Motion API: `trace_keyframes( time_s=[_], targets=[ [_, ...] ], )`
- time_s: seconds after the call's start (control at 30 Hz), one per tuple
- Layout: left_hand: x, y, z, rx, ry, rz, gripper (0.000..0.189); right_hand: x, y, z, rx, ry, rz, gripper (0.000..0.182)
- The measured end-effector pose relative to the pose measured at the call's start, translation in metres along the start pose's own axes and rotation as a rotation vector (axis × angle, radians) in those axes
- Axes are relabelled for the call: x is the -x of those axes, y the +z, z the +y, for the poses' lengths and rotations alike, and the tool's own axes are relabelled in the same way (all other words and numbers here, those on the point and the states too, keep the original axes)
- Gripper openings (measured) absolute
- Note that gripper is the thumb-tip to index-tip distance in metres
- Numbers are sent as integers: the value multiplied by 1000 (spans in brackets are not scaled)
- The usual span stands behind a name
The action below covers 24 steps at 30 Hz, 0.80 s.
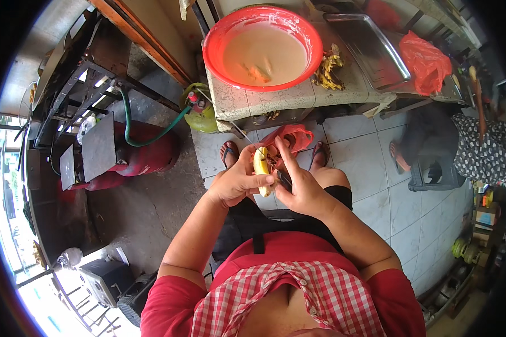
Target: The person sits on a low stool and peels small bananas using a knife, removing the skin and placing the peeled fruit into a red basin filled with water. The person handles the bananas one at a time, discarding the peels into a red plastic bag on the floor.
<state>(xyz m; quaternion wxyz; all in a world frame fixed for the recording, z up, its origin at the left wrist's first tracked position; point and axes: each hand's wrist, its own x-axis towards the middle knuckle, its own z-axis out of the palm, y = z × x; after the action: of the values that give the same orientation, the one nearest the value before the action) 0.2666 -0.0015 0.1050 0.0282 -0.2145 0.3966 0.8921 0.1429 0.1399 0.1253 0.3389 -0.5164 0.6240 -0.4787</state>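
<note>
My left hand (238, 179) holds a banana (261, 164) upright between thumb and fingers, its surface pale yellow with a few dark marks. Close beside it, my right hand (305, 193) grips a dark handle (284, 182), apparently a knife's. A thin straight line, perhaps its blade, runs past the banana's top toward the upper left; I cannot tell where it ends. My right index finger is stretched out. Below both hands, a red plastic bag (302, 141) lies open on the floor between my feet, with dark scraps inside that are partly hidden.
On the tiled counter (274, 99) stand a red basin (206, 52) of cloudy batter with orange pieces, banana peels (332, 71), a metal tray (388, 46) and a red bag (426, 63). Gas cylinders (152, 151) stand left, with a green hose (128, 122). A person (430, 130) sits at right.
</note>
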Motion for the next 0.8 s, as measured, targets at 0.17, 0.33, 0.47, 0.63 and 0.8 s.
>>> trace_keyframes(
  time_s=[0.17,0.33,0.47,0.63,0.8],
  targets=[
    [3,-1,1,11,-23,-29,77,-4,-2,7,139,67,44,85],
    [9,1,2,98,-59,-53,74,-15,-14,13,306,-44,197,79],
    [9,-8,-2,155,-76,-101,73,-20,-29,13,310,-13,205,79],
    [9,-29,-14,236,-88,-128,78,-18,-47,8,278,86,224,77],
    [9,-46,-28,281,-67,29,78,-19,-53,39,161,107,182,76]
  ],
)
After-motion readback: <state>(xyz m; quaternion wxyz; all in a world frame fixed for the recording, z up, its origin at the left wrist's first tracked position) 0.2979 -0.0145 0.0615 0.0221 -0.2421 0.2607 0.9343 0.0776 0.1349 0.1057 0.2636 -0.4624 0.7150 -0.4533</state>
